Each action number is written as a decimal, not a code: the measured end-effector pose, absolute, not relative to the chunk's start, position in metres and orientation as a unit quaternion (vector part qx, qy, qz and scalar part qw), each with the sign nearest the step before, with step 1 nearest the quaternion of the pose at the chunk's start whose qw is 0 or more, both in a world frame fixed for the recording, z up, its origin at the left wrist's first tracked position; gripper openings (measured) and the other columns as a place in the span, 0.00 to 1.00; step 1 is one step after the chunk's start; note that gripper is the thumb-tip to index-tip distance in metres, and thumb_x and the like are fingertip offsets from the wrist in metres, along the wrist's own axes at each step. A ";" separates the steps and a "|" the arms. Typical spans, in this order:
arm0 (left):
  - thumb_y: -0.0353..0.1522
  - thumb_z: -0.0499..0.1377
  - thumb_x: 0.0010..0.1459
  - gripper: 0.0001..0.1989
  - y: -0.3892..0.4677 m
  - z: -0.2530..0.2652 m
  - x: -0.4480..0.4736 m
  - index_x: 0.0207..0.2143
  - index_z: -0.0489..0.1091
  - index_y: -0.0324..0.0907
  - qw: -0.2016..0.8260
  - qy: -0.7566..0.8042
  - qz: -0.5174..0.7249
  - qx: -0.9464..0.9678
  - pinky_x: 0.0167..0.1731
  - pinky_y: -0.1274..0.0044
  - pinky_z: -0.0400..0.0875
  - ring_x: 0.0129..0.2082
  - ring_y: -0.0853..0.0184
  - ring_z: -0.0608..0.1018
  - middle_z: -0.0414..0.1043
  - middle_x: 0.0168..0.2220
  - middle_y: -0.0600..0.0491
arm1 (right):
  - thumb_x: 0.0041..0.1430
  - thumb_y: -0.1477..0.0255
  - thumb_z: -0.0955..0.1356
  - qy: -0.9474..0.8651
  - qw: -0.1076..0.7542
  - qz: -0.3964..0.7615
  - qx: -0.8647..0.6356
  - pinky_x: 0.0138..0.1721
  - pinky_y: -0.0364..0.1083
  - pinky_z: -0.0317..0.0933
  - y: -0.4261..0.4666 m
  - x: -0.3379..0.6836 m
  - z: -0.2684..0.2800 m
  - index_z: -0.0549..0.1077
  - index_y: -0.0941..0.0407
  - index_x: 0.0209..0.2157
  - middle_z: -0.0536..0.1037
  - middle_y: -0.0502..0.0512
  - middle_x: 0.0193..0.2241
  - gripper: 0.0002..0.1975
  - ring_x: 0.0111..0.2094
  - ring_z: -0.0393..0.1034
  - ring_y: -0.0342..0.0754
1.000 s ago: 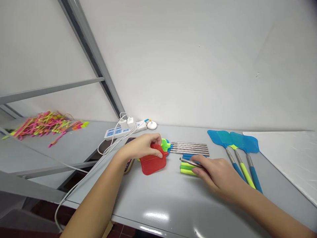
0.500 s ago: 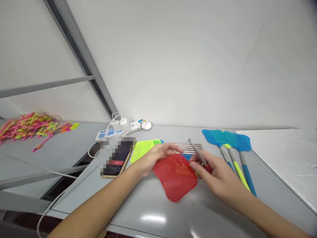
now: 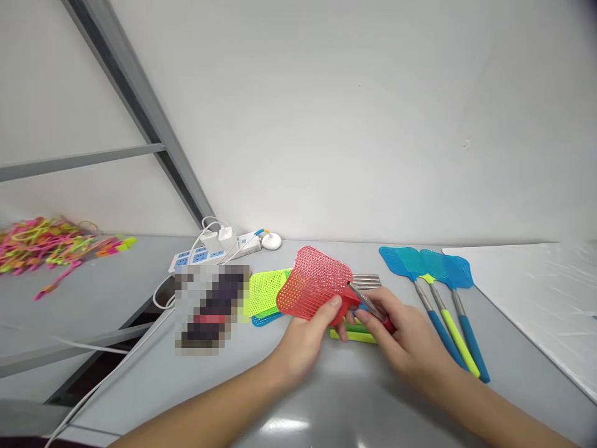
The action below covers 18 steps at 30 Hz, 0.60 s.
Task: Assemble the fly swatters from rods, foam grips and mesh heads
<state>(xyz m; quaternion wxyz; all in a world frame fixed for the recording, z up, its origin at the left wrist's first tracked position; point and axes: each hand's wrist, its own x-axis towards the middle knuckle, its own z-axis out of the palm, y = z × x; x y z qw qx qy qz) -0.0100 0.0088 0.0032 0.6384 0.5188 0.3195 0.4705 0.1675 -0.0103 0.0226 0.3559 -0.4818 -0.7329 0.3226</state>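
Observation:
Pinched in my left hand [image 3: 301,342] near its narrow neck is a red mesh fly swatter head [image 3: 314,283], raised above the table with its wide end up and to the left. My right hand [image 3: 401,326] grips a thin metal rod [image 3: 364,300] with a red handle, most of which my fingers hide. The rod's tip lies at the right edge of the red head; I cannot tell whether they touch. Behind my hands are several metal rods [image 3: 367,281] and green handles [image 3: 357,336]. Yellow-green swatter heads [image 3: 265,292] lie to the left, a blue one [image 3: 267,320] under them.
Three swatters with blue heads [image 3: 396,261] and long handles lie at right, beside a white sheet [image 3: 522,292]. At left are a blurred-out phone [image 3: 212,311], a power strip [image 3: 200,255] with cables, and a pile of colourful strips [image 3: 41,246].
The red swatter head has been turned, its wide end swinging from below to the upper left. My left hand has moved from its far edge to its neck. The rod remains in my right hand.

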 end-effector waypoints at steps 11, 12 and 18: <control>0.36 0.53 0.62 0.16 0.018 0.017 -0.022 0.24 0.71 0.39 0.636 0.303 0.561 0.435 0.34 0.75 0.65 0.26 0.69 0.69 0.67 0.25 0.53 | 0.69 0.69 0.58 -0.830 0.288 0.116 -0.464 0.32 0.44 0.59 -0.007 0.177 0.021 0.69 0.51 0.51 0.80 0.52 0.39 0.15 0.34 0.74 0.46; 0.36 0.52 0.63 0.17 0.018 0.017 -0.023 0.24 0.71 0.39 0.634 0.303 0.556 0.445 0.34 0.75 0.65 0.26 0.69 0.68 0.67 0.24 0.53 | 0.69 0.69 0.58 -0.834 0.288 0.098 -0.460 0.31 0.44 0.59 -0.007 0.177 0.020 0.69 0.51 0.52 0.80 0.53 0.39 0.15 0.33 0.74 0.46; 0.37 0.49 0.66 0.18 0.019 0.013 -0.028 0.25 0.67 0.41 0.597 0.300 0.522 0.530 0.35 0.74 0.62 0.29 0.67 0.68 0.65 0.26 0.53 | 0.69 0.69 0.57 -0.856 0.252 0.029 -0.450 0.28 0.44 0.56 -0.005 0.182 0.018 0.69 0.53 0.55 0.79 0.55 0.32 0.17 0.28 0.73 0.46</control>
